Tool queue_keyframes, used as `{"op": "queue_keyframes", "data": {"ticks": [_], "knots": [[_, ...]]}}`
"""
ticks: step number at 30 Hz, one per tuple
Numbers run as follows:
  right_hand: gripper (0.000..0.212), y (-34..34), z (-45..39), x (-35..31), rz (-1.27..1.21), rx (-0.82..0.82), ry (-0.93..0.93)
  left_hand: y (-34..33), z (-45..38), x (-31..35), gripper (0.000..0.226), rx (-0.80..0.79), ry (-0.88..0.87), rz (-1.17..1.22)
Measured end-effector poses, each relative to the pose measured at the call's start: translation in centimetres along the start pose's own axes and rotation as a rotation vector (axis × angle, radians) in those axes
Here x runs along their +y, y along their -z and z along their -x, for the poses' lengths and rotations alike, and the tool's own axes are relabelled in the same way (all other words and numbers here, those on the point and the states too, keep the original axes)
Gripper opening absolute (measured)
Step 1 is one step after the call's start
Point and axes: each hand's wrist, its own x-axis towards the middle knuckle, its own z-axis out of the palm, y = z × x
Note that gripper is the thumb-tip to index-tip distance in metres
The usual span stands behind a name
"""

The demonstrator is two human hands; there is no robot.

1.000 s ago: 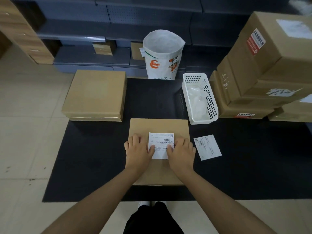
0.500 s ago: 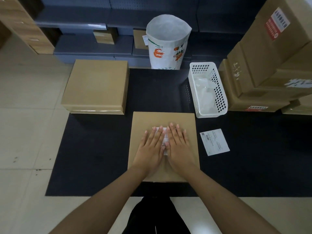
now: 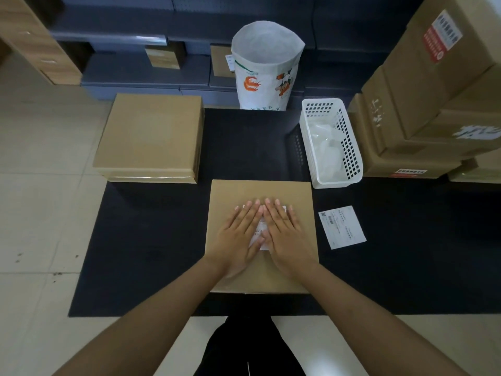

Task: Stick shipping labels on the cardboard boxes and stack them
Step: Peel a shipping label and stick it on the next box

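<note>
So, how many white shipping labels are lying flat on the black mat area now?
2. One label is on the box, mostly covered by the left hand and right hand. The loose label lies on the mat, right of that box. Others may be hidden.

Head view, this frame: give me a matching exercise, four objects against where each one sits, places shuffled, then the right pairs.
Things:
1. loose label
2. white basket
3. printed sack
4. plain box

Places:
A. far left corner of the black mat
B. flat on the mat, right of the box under the hands
C. beyond the mat's far edge, standing open
D. beside the box stack on the right

Pairs: 1-B, 2-D, 3-C, 4-A
</note>
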Motion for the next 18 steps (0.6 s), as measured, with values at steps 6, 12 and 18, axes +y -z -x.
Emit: {"op": "queue_keyframes", "data": {"ticks": [6, 12, 18], "knots": [[0.061, 0.0, 0.7, -0.6, -0.035, 0.021, -0.177, -1.9, 0.5, 0.0, 0.060, 0.143, 0.179, -0.076], [0.064, -0.7, 1.1, -0.8, -0.084, 0.070, -0.422, -2.6, 1.0, 0.8, 0.059, 0.228, 0.444, -0.059], [0.062, 0.2, 1.6, -0.9, -0.128, 0.160, -0.313, -1.2, 1.8, 0.7, 0.058, 0.275, 0.217, -0.035]]}}
